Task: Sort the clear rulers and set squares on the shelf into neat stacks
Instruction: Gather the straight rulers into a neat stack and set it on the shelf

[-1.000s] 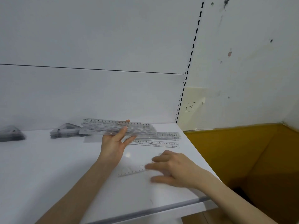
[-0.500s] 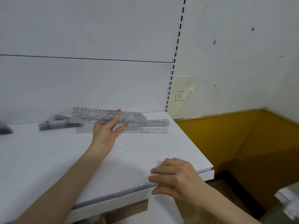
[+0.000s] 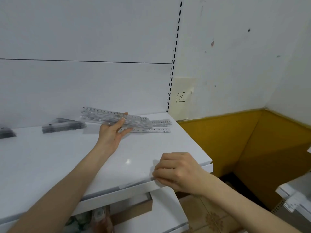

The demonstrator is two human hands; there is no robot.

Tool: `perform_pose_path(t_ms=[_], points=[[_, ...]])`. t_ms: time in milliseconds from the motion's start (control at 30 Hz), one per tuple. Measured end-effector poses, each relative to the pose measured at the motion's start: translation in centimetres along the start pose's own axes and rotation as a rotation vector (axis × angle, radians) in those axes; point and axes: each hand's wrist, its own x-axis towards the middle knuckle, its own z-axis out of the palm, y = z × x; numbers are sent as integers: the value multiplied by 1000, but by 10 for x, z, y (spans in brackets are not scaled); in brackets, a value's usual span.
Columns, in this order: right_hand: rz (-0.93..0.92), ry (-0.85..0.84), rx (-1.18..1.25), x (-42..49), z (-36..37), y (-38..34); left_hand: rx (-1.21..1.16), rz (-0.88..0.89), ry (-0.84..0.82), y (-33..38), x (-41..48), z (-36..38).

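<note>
Head, two set-square stacks (image 3: 63,126), left hand (image 3: 111,132) gripping rulers (image 3: 101,115), right hand (image 3: 180,170) pinching one ruler (image 3: 136,183)

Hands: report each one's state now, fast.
Left hand: closed around a bundle of clear rulers.
Right hand: fingers curled at the shelf front edge; holding anything cannot be told.

The right hand (image 3: 178,172) has come back across the shelf (image 3: 67,157), from the middle of the surface to its front edge. A second ago its fingers lay flat and straight on the short clear ruler (image 3: 134,183). Now they are curled, knuckles raised, with the thumb under the lip of the shelf. The ruler has slid with the hand. It now lies along the front edge, faint against the white, one end under the fingertips.
</note>
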Motion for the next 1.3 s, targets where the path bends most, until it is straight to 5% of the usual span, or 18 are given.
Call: perform_pose_path(t_ms=[433, 867, 1067, 1300], points=[[633, -61, 474, 106, -22, 99, -16, 0, -150, 4, -3, 8], [610, -49, 574, 143, 9, 114, -30, -8, -112, 6, 1, 7], [739, -104, 915, 167, -6, 118, -48, -9, -95, 5, 3, 5], [768, -67, 1009, 164, 7, 123, -41, -24, -99, 6, 3, 6]])
